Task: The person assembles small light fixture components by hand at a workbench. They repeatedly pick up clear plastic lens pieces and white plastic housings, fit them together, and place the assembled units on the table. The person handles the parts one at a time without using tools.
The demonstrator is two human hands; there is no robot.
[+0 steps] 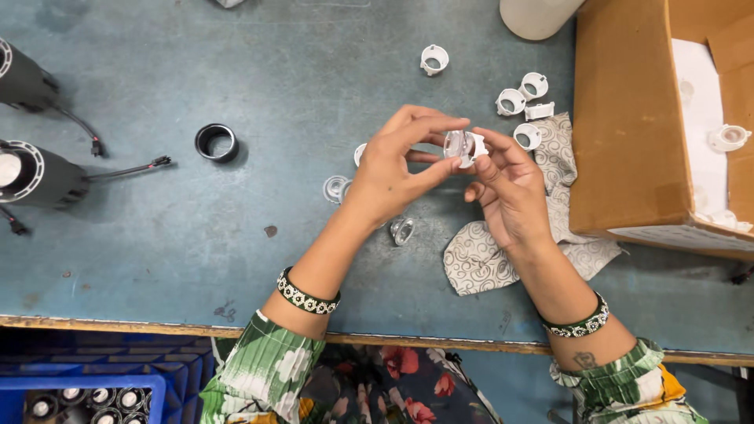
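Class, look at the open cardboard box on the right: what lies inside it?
Inside the cardboard box a white liner shows, with a white ring-shaped part resting on it and more white parts near the front edge. The flaps hide the rest.

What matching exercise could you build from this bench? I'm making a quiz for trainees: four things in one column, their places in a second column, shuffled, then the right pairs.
Things:
1. black ring
2. patterned cloth
3. cardboard box
4. small clear and white part

Places:
A. at the right edge of the table
B. held between the fingertips of the left hand and right hand
C. alone on the table, left of the hands
D. flat on the table under the right hand

Pairs: 1-C, 2-D, 3-A, 4-B
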